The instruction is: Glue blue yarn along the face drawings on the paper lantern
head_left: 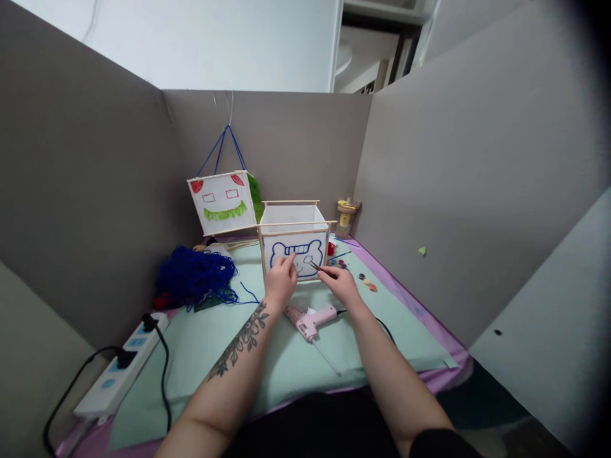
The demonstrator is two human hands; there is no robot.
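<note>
A box-shaped lantern [281, 239] of white panels on thin wooden sticks stands on the table, with a blue animal face drawn on its front. My left hand [280, 280] is at this panel, index finger stretched onto the drawing, other fingers curled. My right hand [340, 285] grips dark tweezers [316, 266], whose tips point at the drawn eye on the right. Whether the tips hold anything is too small to tell. Below both hands a pink hot glue gun [311, 320] lies on its side, a glue stick poking from its back end.
Blue yarn [193, 277] is heaped at left, near a power strip [121, 366] with black plugs. A finished-looking lantern [224, 203] hangs behind. Small buttons [367, 282] lie at right; a yellow-topped jar [344, 219] stands in the back corner. Grey partitions [286, 140] enclose the table.
</note>
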